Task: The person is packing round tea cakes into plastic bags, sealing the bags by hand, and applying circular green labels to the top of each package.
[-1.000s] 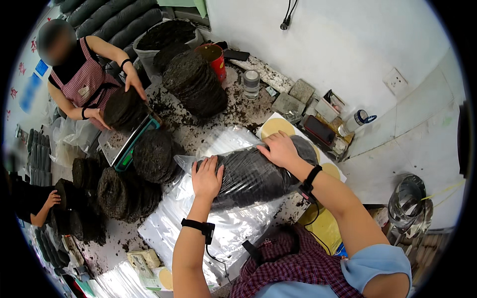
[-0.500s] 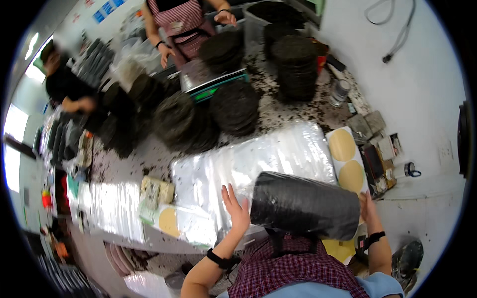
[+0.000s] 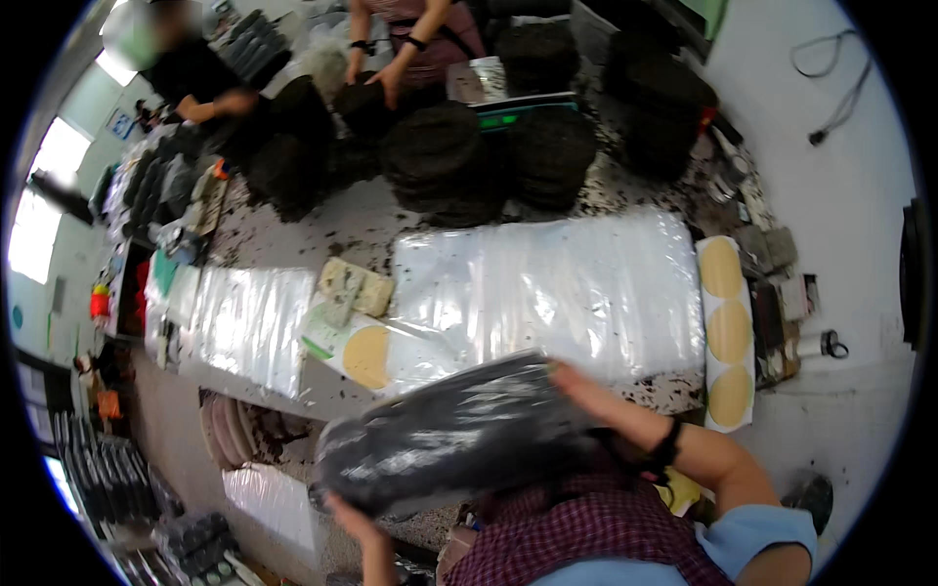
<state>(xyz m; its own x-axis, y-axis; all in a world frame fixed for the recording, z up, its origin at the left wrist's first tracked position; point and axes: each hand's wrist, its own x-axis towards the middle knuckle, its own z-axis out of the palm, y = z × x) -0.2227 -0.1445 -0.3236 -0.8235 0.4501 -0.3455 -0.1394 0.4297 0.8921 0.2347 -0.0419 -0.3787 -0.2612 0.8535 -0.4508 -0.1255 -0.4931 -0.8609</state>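
Note:
A thick dark cylindrical bundle wrapped in clear plastic is held across the front of my body, over the table's near edge. My left hand supports its lower left end, with the fingers partly hidden. At the upper right end, my right hand grips the bundle, its fingers partly behind the package. Beyond it lies a wide pile of clear plastic bags. To the right of the bags is a strip of round yellowish labels. Another label sheet lies at the left, beside a pale block.
Stacks of dark round sheets stand along the far side, near a scale. A co-worker's hands touch one stack; another person works at far left. More plastic bags lie left. Wrapped bundles sit lower left.
The wrapped bundle has swung left and down off the bags, toward the table's near edge. My left hand has gone under its left end, my right hand onto its right end.

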